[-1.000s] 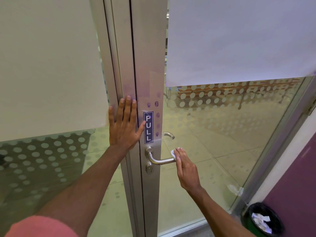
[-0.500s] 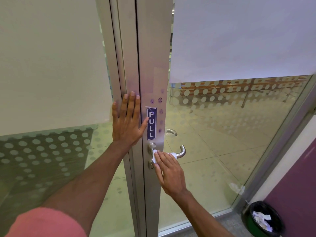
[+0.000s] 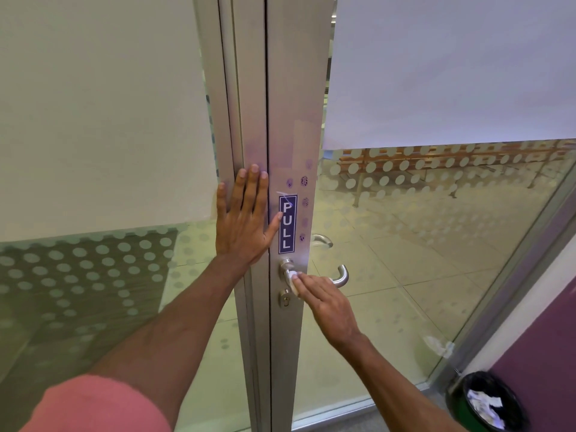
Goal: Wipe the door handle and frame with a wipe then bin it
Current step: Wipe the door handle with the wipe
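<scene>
Hands: right [image 3: 327, 302] wipes handle [image 3: 339, 277] beside keyhole [image 3: 285, 299].

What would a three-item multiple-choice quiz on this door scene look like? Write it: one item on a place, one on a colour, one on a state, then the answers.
1. Where does the bin stand?
A. Low at the right, by the purple wall
B. Left of the door frame
C. Under the left hand

2. What colour is the PULL sign?
A. Red
B. Dark blue with white letters
C. Yellow

3. What is the right hand doing?
A. Hanging free
B. Pressing a white wipe on the door handle
C. Reaching into the bin

Answers:
A, the bin sits in the lower right corner beside purple wall.
B, white letters stand on dark blue.
B, the wipe shows under the fingertips near the handle's base, while the left hand lies flat on the door frame.
</scene>
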A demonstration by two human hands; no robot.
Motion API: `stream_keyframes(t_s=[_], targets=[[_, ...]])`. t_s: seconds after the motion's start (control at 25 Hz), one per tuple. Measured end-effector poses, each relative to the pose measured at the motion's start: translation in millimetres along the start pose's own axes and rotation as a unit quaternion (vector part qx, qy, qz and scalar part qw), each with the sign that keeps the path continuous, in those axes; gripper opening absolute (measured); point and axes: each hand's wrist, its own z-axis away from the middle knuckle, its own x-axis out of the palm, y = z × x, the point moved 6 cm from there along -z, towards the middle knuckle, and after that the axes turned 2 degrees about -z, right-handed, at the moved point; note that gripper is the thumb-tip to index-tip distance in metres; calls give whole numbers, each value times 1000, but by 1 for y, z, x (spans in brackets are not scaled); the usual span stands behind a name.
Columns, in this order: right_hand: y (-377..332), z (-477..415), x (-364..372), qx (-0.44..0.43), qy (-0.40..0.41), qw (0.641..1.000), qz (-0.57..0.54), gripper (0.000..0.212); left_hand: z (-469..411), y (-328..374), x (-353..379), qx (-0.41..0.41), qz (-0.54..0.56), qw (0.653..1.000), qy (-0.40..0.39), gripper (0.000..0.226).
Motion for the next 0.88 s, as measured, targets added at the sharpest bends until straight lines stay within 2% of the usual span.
stream_keyframes(t_s=[0.12,0.32,0.48,0.6,0.68,0.88], targets=[[13,4,-6,-1,27,1000,5,70,0,1,-2,2,1,1000,-7,84],[-7,-10,11,5,36,998,46,61,-1,2,-1,0,0,1000,-6,86],[24,0,-1,-13,63,997,37,31,0,1,-1,3,-2,1000,-2,85],[53,5,-7,-24,29,999,10,16,-1,1,-2,4,-6,1000,-2,85],[56,5,-5,-20,23,999,14,14,-1,2,-1,5,-5,1000,-5,86],[20,0,8,15,72,994,85,25,-1,2,-1,2,-9,1000,-8,86]])
